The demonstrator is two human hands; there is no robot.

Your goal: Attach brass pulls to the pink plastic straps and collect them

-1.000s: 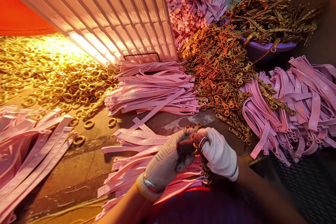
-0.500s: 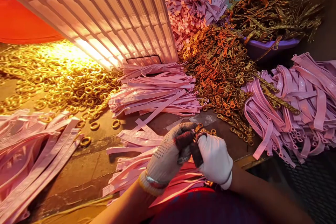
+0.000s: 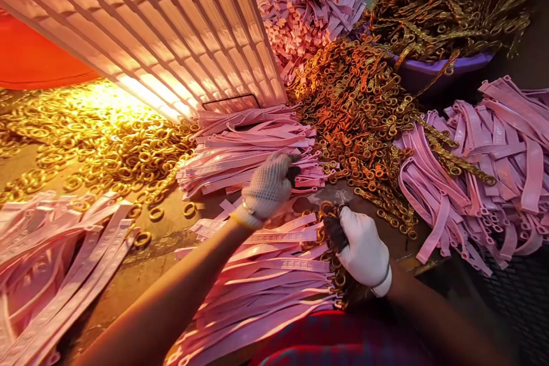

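Note:
My left hand (image 3: 269, 187), in a dotted knit glove with dark fingertips, is over the right ends of a stack of pink straps (image 3: 240, 148). Its fingers are curled; what lies between them is hidden. My right hand (image 3: 362, 249), in a white glove with dark-covered fingertips, pinches a gold-coloured ring-ended chain piece (image 3: 328, 210). Below the hands, a layer of pink straps (image 3: 274, 274) fans out, with gold-coloured rings (image 3: 338, 279) along its right ends.
Loose gold rings (image 3: 141, 148) spread on the left beside a ribbed panel (image 3: 206, 28). Gold chain pieces (image 3: 360, 103) are heaped right of centre, before a purple basin (image 3: 446, 71). More pink straps lie at left (image 3: 64, 274), right (image 3: 506, 154) and back (image 3: 304, 6).
My left hand has moved away from the right hand, up to the middle strap stack. My right hand has shifted slightly right and down, uncovering the near straps.

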